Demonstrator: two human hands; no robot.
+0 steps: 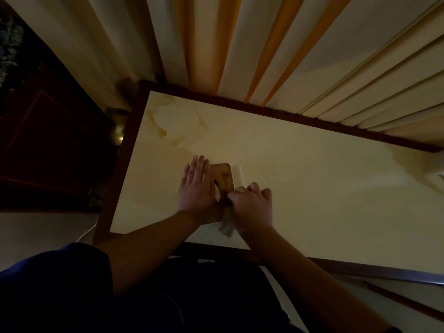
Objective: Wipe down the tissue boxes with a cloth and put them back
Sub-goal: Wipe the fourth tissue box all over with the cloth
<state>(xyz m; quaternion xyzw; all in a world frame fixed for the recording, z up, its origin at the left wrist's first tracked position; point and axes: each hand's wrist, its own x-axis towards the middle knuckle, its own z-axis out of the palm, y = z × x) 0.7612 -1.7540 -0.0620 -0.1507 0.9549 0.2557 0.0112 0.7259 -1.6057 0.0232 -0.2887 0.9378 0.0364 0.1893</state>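
- The table (300,169) has a pale cream top with brownish marbled veining toward its far left corner, framed by a dark wooden border.
- A tissue box (225,176), with a wooden lid and cream sides, stands on the top, nearer the left edge than the right edge.

Dim, warm yellowish light falls from beyond the hands, brightest on the curtains (240,44). The tabletop (312,176) is evenly lit; the lower and left parts sink into near black. Soft overall, with wide-angle bending toward the edges.
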